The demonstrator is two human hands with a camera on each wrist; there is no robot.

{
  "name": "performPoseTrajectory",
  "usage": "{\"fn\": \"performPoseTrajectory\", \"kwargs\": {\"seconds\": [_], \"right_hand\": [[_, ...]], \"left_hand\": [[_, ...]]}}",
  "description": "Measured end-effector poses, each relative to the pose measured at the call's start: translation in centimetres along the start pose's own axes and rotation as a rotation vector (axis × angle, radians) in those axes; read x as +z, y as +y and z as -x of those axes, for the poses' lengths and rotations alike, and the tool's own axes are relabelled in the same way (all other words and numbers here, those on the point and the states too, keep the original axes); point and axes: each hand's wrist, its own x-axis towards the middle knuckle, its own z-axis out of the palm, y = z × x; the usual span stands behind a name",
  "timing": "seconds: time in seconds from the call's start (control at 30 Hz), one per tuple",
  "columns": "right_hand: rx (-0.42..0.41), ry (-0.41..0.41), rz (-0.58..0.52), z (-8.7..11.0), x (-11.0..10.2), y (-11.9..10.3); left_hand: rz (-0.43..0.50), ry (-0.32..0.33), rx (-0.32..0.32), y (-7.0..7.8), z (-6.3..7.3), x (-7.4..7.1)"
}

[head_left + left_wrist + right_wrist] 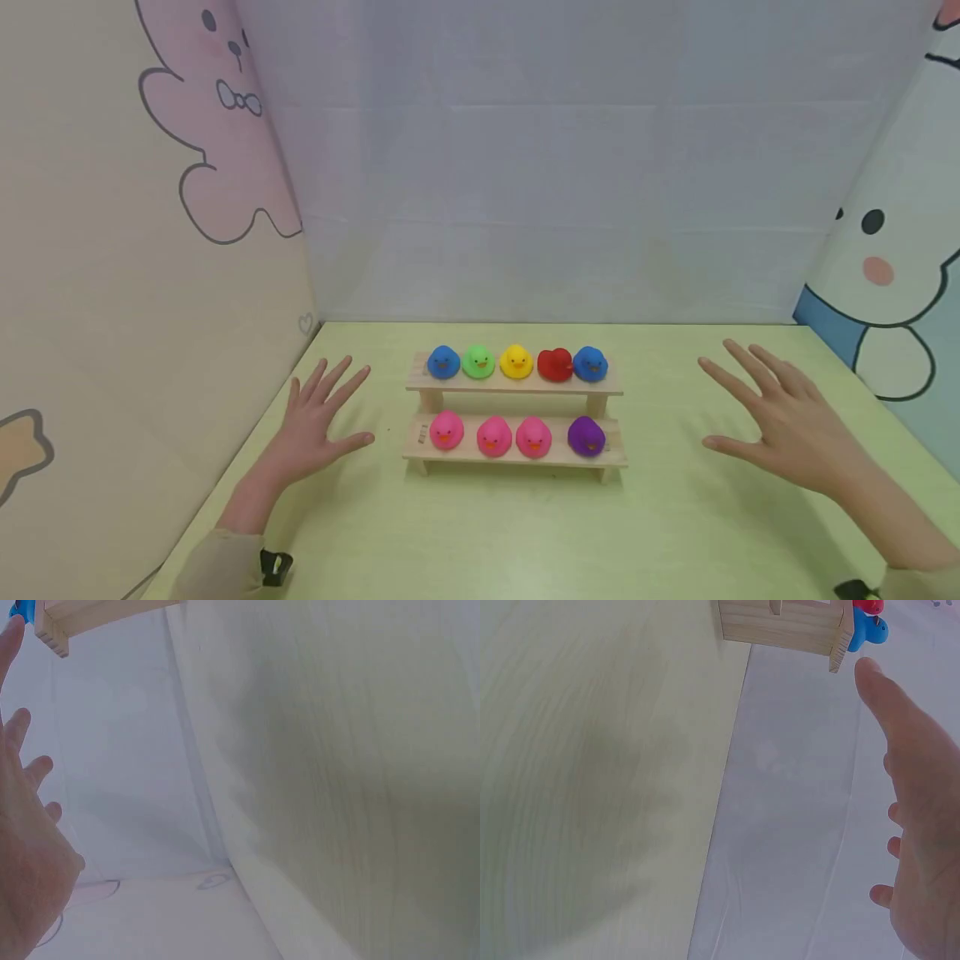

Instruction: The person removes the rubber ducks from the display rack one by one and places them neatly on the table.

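Note:
My left hand (313,429) hovers over the table left of a two-step wooden rack (517,454), fingers spread, holding nothing. On the other side, my right hand (787,417) is likewise spread, with nothing in it. Along the rack's upper step sit a blue duck (444,363), a green duck (478,362), a yellow duck (517,362), a red duck (555,365) turned sideways, and a second blue duck (590,365). The lower step carries three pink ducks (494,437) and, after a gap, a purple duck (587,437) at its right.
The rack stands towards the back of a pale yellow-green table (510,533). A plain white cloth (555,167) hangs behind it. Printed cloth walls (112,317) with cartoon figures flank both sides. Dark wrist straps (276,567) show at the sleeves.

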Motion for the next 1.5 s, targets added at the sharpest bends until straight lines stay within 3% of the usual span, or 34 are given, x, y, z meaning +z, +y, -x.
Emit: {"fn": "performPoseTrajectory", "kwargs": {"seconds": [0.33, 0.5, 1.17, 1.3, 1.5], "right_hand": [[-0.001, 0.021, -0.008, -1.5, 0.0, -1.1], [-0.020, 0.042, -0.015, -2.4, 0.1, -1.6], [-0.055, 0.126, -0.058, -4.8, 0.4, -2.8], [-0.057, 0.126, -0.062, -5.1, 0.4, -2.9], [-0.053, 0.127, -0.074, -5.4, 0.5, -3.1]], "left_hand": [[0.201, 0.006, -0.055, 1.5, -0.1, 0.3], [0.258, 0.007, -0.085, 2.0, 0.0, 0.7], [0.612, -0.092, -0.229, 4.0, 0.2, 3.3], [0.694, -0.123, -0.281, 4.3, 0.3, 3.8], [0.806, -0.143, -0.307, 4.6, 0.2, 4.3]]}}
